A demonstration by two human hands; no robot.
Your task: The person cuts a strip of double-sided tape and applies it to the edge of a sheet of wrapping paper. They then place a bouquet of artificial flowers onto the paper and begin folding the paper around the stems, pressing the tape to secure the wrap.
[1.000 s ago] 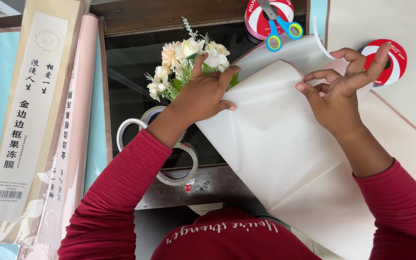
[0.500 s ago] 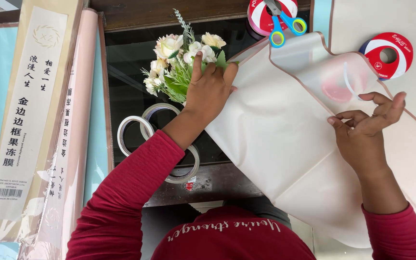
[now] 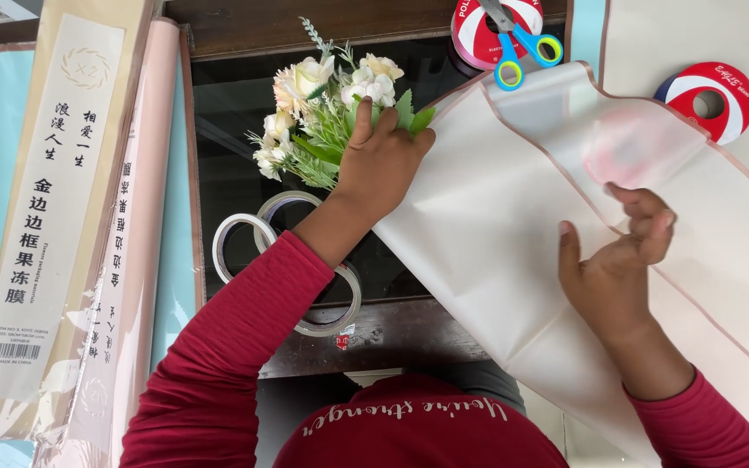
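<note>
Left hand grips the flower bunch at the stems, fingers pressed together and curled round them; the bunch sits at 12 o'clock of that hand, over the dark glossy glass counter, heads pointing to 11 o'clock. Blooms are cream and pale peach, with soft-looking petals, green serrated leaves and thin sprigs. Right hand lies palm-down on the wrapping sheet, fingers loosely spread and slightly bent, touching the sheet, not pinching it. The sheet is matte, cream, smooth, with a thin pinkish border line; it runs as a wide band from 1 o'clock down to 5 o'clock of the frame, and its upper flap is translucent enough that a red blur shows through. Its left edge touches the left hand and the stems. Scissors with blue and yellow plastic handles lie on a red-and-white ribbon spool at 12 o'clock; a second ribbon spool, round, red with a centre hole, sits at 2 o'clock on another pale sheet. Clear tape rolls, thin rings, overlap at 7 o'clock of the left hand. Long flat packs of wrapping film, tan and pink in glossy plastic, lie at 9 o'clock. Both sleeves are red knit.
</note>
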